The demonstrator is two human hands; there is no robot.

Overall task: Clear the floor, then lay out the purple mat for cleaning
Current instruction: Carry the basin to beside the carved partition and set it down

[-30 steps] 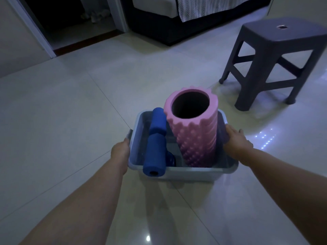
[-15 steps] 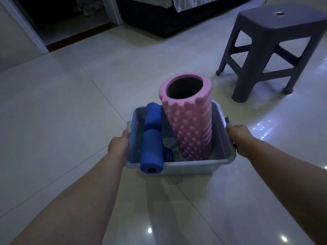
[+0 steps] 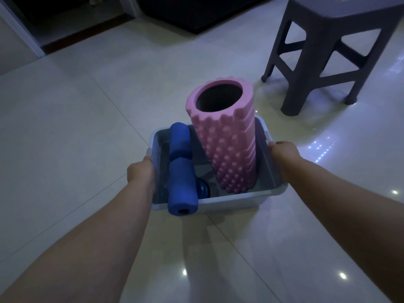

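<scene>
Clearing was the step in hand, we judged. Our left hand (image 3: 140, 171) gripped the left rim of the grey bin (image 3: 229, 201) and our right hand (image 3: 283, 150) gripped the right rim. Inside stood a pink foam roller (image 3: 227, 145), and a blue foam bar (image 3: 180, 171) leaned over the near wall. The purple mat was not in view. Next, we thought, the bin must leave the floor (image 3: 76, 127) kept level, or the roller could tip.

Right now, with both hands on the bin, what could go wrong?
The pink foam roller stands on end, far above the bin rim; it could topple if the left hand or right hand dips. The blue foam bar overhangs the near rim and might slide off. The stool ahead could get bumped.
</scene>
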